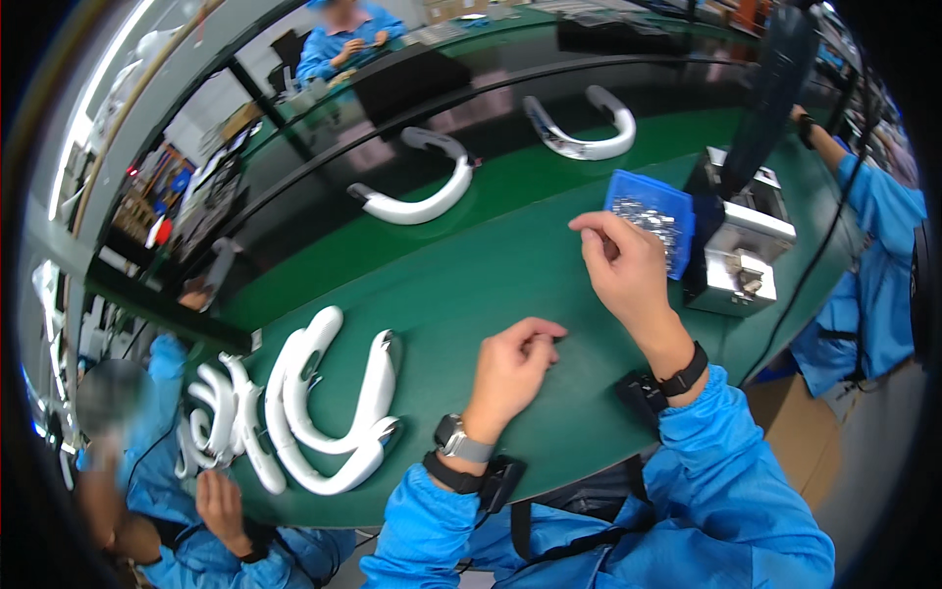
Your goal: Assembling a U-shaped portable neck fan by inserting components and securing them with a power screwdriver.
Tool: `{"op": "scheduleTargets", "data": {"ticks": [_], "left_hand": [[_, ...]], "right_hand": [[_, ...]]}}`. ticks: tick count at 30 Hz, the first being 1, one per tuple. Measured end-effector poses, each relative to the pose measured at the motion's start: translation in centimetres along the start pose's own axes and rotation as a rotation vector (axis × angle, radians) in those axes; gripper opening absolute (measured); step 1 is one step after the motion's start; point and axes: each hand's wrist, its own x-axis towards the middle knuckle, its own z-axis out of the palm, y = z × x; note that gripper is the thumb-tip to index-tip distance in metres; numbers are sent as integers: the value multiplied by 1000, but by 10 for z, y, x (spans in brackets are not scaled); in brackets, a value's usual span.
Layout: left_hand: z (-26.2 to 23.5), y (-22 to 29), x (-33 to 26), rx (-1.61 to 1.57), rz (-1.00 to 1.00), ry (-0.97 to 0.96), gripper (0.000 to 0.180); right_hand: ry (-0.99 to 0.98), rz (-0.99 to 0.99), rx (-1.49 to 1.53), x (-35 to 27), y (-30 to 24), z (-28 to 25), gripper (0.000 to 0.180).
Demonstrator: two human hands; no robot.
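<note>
2 bare hands are above the green tabletop (559, 432), and the right hand (626, 267) is much the nearer to the blue bin (643, 187), which holds many small metal parts (652, 220). The bin lies just to the right and far side of that hand's fingertips, which point left, away from it. The hand overlaps the bin's near left part in this view, so I cannot tell whether they touch. The bin's long axis seems to run far to near, but the covered corner leaves that uncertain.

On the right hand, the index finger and thumb are bent close together with only a small gap, and the other fingers curl into the palm. No held thing shows, though a tiny part at the tips would be too small to tell. The left hand (510, 371) is nearer the body and left of the bin, well apart from it. Its fingers are half curled, the index reaching right with the thumb close by; nothing shows in it, but the palm is hidden.

Right of the bin stands a metal fixture (721, 280). 2 white U-shaped pieces (427, 208) lie well apart on the far side, and a cluster of white curved pieces (334, 481) lies to the left.
</note>
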Motion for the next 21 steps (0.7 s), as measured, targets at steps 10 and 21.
{"op": "scheduleTargets", "data": {"ticks": [10, 21], "left_hand": [[4, -3, 1, -7, -20, -16, 19], [7, -5, 4, -35, 51, -34, 19]], "right_hand": [[-61, 76, -446, 1, 69, -25, 15], [-132, 120, -455, 8, 70, -51, 13]]}}
